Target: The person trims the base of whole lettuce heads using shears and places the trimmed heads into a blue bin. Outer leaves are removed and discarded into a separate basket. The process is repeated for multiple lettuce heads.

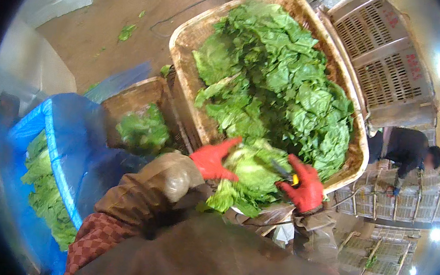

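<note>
A head of lettuce [254,170] lies between my two red-gloved hands, near the close edge of a large plastic crate [191,41] heaped with green lettuce leaves [289,72]. My left hand [216,159] has thumb and fingers spread against the left side of the head. My right hand [302,185] is closed around a knife [294,179] with a yellow part at its handle; the dark blade points up and left over the lettuce. Some leaves hide part of the blade. More loose leaves hang under the head, close to my apron.
To the left stand a smaller crate [129,93] with lettuce [145,128] and a blue-lined container [58,169] of lettuce. Slotted crates [392,80] stand at upper right. A person [401,149] bends over stacked crates at right. Leaf scraps [127,32] and a cable [192,7] lie on the floor.
</note>
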### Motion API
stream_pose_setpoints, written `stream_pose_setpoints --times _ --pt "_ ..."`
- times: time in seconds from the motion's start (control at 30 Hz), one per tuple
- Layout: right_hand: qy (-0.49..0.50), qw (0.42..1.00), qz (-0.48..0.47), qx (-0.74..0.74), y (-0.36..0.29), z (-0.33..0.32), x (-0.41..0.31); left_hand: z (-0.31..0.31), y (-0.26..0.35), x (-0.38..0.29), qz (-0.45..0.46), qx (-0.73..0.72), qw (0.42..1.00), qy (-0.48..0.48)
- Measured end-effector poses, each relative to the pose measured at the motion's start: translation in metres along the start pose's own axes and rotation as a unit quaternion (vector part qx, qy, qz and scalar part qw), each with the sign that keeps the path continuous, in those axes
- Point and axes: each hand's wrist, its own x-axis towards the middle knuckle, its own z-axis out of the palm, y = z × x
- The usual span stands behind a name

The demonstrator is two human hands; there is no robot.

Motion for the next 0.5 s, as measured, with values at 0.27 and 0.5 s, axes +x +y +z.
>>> stream_pose_setpoints --times 0.27,0.5 --pt "-0.328 0.803 0.203 0.454 -0.104 0.034 -0.008 -0.075 0.024 -0.096 -0.023 -0.488 0.863 0.129" --pt "-0.204 0.948 -0.231 0.075 -0.137 0.016 0.041 -0.053 0.042 -0.201 -0.054 -0.27 0.96 0.049"
